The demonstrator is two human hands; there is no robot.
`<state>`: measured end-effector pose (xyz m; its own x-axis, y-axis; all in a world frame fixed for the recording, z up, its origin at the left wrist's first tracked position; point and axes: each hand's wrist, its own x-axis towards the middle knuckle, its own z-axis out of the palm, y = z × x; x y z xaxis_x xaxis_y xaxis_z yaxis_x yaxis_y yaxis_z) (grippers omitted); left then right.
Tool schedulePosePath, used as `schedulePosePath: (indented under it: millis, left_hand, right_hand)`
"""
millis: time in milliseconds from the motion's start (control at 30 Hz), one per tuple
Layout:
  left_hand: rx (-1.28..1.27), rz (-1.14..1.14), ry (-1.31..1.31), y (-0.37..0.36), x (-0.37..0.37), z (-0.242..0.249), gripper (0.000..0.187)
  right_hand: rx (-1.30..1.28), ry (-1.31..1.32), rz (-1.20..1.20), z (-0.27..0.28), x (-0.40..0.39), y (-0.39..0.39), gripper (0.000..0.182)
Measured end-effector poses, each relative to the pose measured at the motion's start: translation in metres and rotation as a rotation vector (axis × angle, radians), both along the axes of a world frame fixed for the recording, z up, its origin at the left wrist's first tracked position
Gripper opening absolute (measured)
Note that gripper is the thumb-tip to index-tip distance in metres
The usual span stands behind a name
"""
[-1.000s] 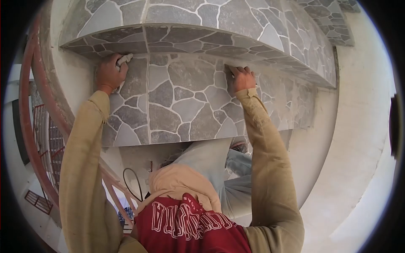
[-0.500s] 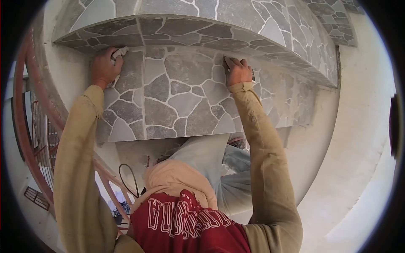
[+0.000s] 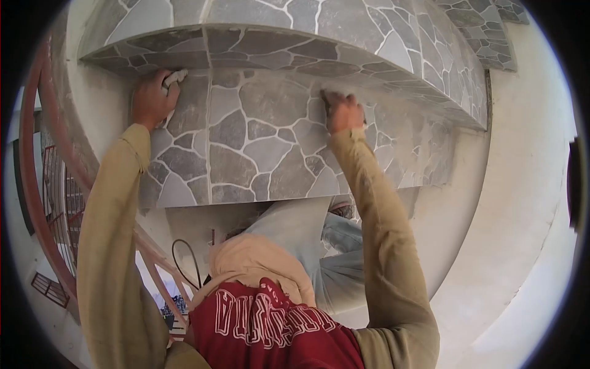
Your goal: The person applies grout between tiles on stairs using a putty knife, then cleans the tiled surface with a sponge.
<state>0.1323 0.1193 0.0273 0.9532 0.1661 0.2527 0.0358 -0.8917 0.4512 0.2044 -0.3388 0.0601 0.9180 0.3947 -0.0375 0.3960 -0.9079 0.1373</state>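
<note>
My left hand [image 3: 150, 98] is closed around a crumpled whitish cloth [image 3: 175, 77] at the left end of the stone-patterned step tread [image 3: 270, 98], near the riser. My right hand [image 3: 345, 114], smeared by motion, is closed on a small dark flat piece [image 3: 327, 96] over the right half of the same tread. Its kind I cannot make out. Pale joint lines run between the grey stone shapes, and a dusty light film covers the tread to the right of this hand.
A curved upper step [image 3: 270, 43] overhangs the back of the tread. At the left stands a reddish metal railing [image 3: 58, 147]. A pale wall [image 3: 522, 154] curves along the right. My bent legs [image 3: 295, 227] are below the tread's front edge.
My right hand has shifted slightly toward me and to the left with the dark flat piece. My left hand stays in place with the cloth.
</note>
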Motion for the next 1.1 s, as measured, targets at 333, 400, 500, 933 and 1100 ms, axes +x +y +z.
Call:
schedulePosePath:
  millis: [333,400,500,933,1100]
  left_hand:
    - [-0.062,0.023,0.037,0.0,0.0,-0.002,0.025]
    - [-0.027,-0.01,0.003,0.004,0.003,-0.002,0.025]
    - [-0.021,-0.03,-0.039,0.0,0.006,0.0,0.024]
    - [-0.075,0.015,0.03,-0.002,0.0,0.003,0.026]
    - [-0.006,-0.018,-0.017,0.003,0.006,-0.001,0.027]
  right_hand:
    - [-0.005,0.026,-0.01,0.01,0.013,0.005,0.047]
    - [0.029,0.003,-0.034,0.012,0.015,0.006,0.048]
    - [0.024,0.022,0.074,-0.006,-0.001,-0.011,0.043]
    - [0.138,0.031,0.02,-0.001,0.006,0.016,0.041]
    - [0.053,0.016,0.093,-0.004,-0.006,0.021,0.039]
